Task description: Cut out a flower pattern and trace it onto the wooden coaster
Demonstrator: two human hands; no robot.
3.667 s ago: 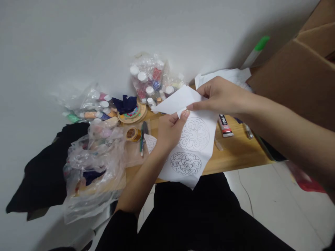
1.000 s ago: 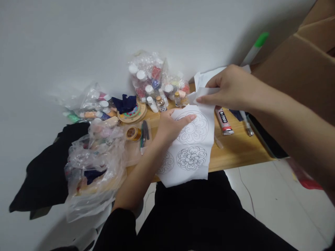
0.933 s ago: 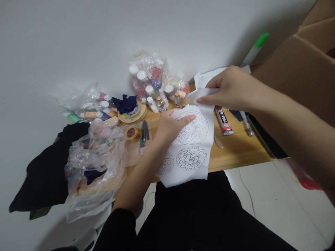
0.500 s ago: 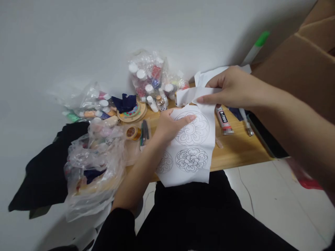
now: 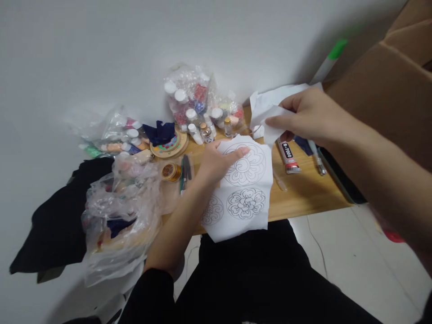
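A white paper sheet (image 5: 241, 222) printed with round flower line drawings hangs over the front edge of the wooden table. My left hand (image 5: 218, 162) grips it, thumb on top across the upper flower and the other fingers hidden underneath. Its top edge is ragged. My right hand (image 5: 302, 117) pinches a torn paper strip (image 5: 275, 130) between thumb and fingers, up and right of the sheet. The strip's lower end reaches the sheet's upper right corner; I cannot tell whether they are still joined there.
Bagged bead bottles (image 5: 189, 96) line the wall. A thread spool (image 5: 170, 171) and pens (image 5: 185, 171) lie left of the sheet. To the right are a B-7000 glue tube (image 5: 288, 157), a dark tablet-like slab (image 5: 340, 180) and a cardboard box (image 5: 378, 94). Crumpled plastic bags (image 5: 124, 216) sit at the left.
My right hand has moved slightly right, pulling the paper strip away from the sheet's top. A small gold-capped bottle behind it now shows. My left hand has stayed nearly still.
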